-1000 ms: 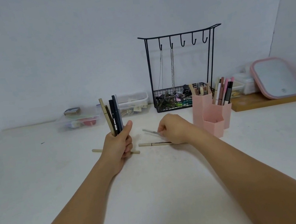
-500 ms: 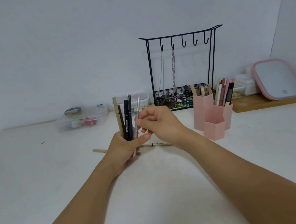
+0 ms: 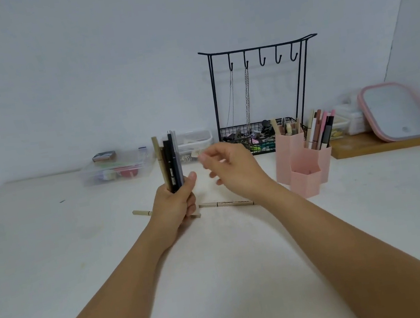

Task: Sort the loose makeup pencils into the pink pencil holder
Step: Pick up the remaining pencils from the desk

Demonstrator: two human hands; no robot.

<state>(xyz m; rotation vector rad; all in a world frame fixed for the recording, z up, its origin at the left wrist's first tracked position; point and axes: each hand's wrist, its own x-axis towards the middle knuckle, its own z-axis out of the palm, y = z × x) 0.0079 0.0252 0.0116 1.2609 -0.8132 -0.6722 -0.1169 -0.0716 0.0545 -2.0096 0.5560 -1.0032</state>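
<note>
Now that the silver pencil has joined the bundle (image 3: 170, 162) gripped upright in the left hand (image 3: 176, 205), the right hand (image 3: 235, 171), loosely open and empty, has drawn back toward the pink pencil holder (image 3: 304, 164), leaving two beige pencils (image 3: 225, 203) on the tabletop (image 3: 53, 252) left of that holder to collect.

The left hand (image 3: 176, 204) covers the lower ends of the bundle of pencils (image 3: 169, 161) and the middle of the beige pencil (image 3: 143, 213) lying on the table (image 3: 53, 252) behind it. The right hand (image 3: 235, 172) is motion-blurred at the fingertips (image 3: 203, 157); whether they pinch anything cannot be told. Its wrist hides the right end of the second loose pencil (image 3: 224, 203). Print on the bundle is too small to read. The lower frame edge cuts off both forearms.
</note>
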